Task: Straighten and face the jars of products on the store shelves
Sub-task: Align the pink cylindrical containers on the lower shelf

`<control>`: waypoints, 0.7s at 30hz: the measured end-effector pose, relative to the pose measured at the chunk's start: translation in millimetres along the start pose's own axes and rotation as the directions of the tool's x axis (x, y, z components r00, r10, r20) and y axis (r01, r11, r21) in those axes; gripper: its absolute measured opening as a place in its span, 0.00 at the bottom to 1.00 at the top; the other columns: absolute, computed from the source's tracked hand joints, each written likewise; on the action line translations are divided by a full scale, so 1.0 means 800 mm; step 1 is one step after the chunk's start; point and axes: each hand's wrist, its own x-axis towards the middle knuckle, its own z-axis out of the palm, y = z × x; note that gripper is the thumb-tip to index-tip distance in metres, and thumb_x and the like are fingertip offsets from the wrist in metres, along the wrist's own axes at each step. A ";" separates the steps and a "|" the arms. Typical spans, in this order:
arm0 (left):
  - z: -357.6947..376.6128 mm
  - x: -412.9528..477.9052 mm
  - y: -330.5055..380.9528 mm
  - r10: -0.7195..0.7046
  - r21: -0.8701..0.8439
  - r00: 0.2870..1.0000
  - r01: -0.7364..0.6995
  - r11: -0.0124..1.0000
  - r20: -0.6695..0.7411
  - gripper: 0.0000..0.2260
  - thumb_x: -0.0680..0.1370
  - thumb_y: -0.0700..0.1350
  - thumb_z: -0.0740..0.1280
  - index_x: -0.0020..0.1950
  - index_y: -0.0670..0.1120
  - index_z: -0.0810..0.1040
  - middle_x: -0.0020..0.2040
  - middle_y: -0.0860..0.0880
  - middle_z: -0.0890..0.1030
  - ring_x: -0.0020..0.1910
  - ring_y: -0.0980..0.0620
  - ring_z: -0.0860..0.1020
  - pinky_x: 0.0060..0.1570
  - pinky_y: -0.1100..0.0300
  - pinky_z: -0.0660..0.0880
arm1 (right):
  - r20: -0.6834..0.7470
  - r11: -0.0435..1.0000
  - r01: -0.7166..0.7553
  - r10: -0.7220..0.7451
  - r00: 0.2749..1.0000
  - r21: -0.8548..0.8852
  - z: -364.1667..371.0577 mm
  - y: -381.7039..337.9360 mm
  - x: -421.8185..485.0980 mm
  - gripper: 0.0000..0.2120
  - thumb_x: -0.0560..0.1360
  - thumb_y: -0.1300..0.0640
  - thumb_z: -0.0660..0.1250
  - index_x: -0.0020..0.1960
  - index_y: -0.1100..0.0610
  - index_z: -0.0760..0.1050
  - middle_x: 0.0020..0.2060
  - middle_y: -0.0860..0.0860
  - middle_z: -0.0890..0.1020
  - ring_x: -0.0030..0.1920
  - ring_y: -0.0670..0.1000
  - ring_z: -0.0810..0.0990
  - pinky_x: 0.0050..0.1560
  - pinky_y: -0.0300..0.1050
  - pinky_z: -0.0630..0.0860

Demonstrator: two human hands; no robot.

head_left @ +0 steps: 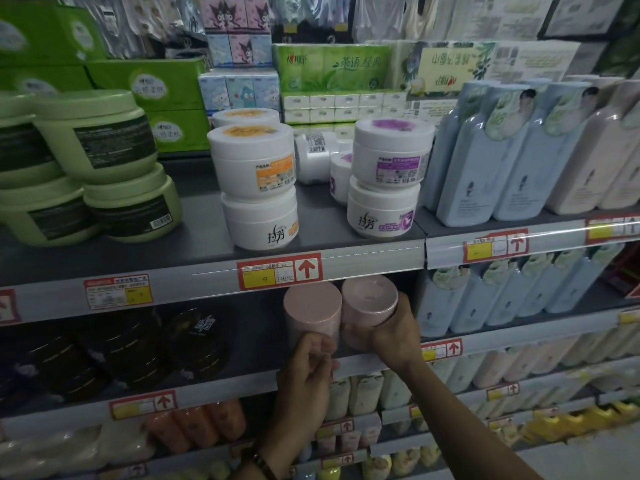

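Note:
Two pink jars stand side by side on the second shelf, just under the price rail. My left hand (313,355) grips the front of the left pink jar (311,306). My right hand (388,332) wraps around the right pink jar (369,297), which tilts slightly toward me. On the shelf above, white jars with orange labels (258,188) are stacked two high, and white jars with purple labels (386,178) are stacked beside them. One white jar (313,161) lies on its side behind them. Green jars (100,161) are stacked at the left.
Dark jars (138,341) fill the second shelf at left. Tall blue and pink bottles (519,150) crowd the right side of both shelves. The shelf edge rail with red price tags (278,271) runs just above my hands. Tissue packs (332,67) sit behind.

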 end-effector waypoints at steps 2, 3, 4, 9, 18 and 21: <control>0.002 0.001 -0.002 0.003 0.012 1.000 -0.003 1.000 0.023 0.16 0.83 0.37 0.64 0.47 0.60 0.78 0.46 0.56 0.83 0.50 0.53 0.84 0.56 0.44 0.81 | -0.012 1.000 0.008 -0.008 1.000 -0.007 0.001 -0.001 -0.001 0.50 0.54 0.48 0.91 0.69 0.45 0.68 0.58 0.43 0.79 0.55 0.48 0.79 0.53 0.44 0.74; 0.004 0.001 -0.002 0.005 0.009 1.000 -0.005 1.000 0.031 0.15 0.83 0.38 0.66 0.48 0.60 0.78 0.46 0.55 0.83 0.51 0.52 0.84 0.57 0.43 0.81 | -0.018 1.000 0.018 -0.018 1.000 -0.007 0.001 -0.001 -0.001 0.50 0.54 0.48 0.91 0.69 0.45 0.68 0.58 0.43 0.79 0.55 0.48 0.78 0.53 0.43 0.74; 0.004 0.000 -0.001 0.007 0.002 0.999 -0.007 1.000 0.035 0.14 0.82 0.39 0.67 0.48 0.60 0.79 0.46 0.55 0.83 0.52 0.51 0.84 0.57 0.43 0.81 | -0.024 0.999 0.032 -0.032 0.999 -0.006 0.000 -0.002 -0.001 0.50 0.55 0.48 0.91 0.70 0.45 0.68 0.58 0.43 0.79 0.55 0.48 0.79 0.52 0.43 0.75; 0.009 0.002 -0.002 0.044 -0.012 0.999 -0.044 0.999 0.024 0.10 0.79 0.43 0.70 0.50 0.60 0.78 0.48 0.56 0.82 0.53 0.50 0.83 0.58 0.42 0.80 | -0.084 0.995 0.087 -0.084 0.993 0.037 -0.008 -0.013 -0.011 0.49 0.55 0.50 0.91 0.68 0.42 0.67 0.58 0.40 0.80 0.55 0.46 0.80 0.50 0.38 0.76; 0.032 0.006 0.004 0.119 -0.005 0.992 -0.119 0.993 0.048 0.26 0.77 0.39 0.76 0.68 0.60 0.71 0.64 0.59 0.79 0.59 0.65 0.80 0.54 0.67 0.78 | -0.163 0.987 0.121 -0.103 0.981 0.107 -0.037 -0.050 -0.046 0.46 0.51 0.36 0.77 0.67 0.38 0.68 0.54 0.30 0.77 0.49 0.27 0.76 0.41 0.25 0.73; 0.041 0.005 -0.007 0.284 0.141 0.958 -0.285 0.948 0.026 0.40 0.72 0.40 0.81 0.74 0.65 0.64 0.71 0.65 0.72 0.66 0.68 0.75 0.60 0.66 0.77 | -0.161 0.987 0.121 -0.103 0.982 0.107 -0.044 -0.050 -0.055 0.43 0.52 0.38 0.79 0.64 0.36 0.68 0.54 0.31 0.79 0.49 0.27 0.77 0.41 0.28 0.73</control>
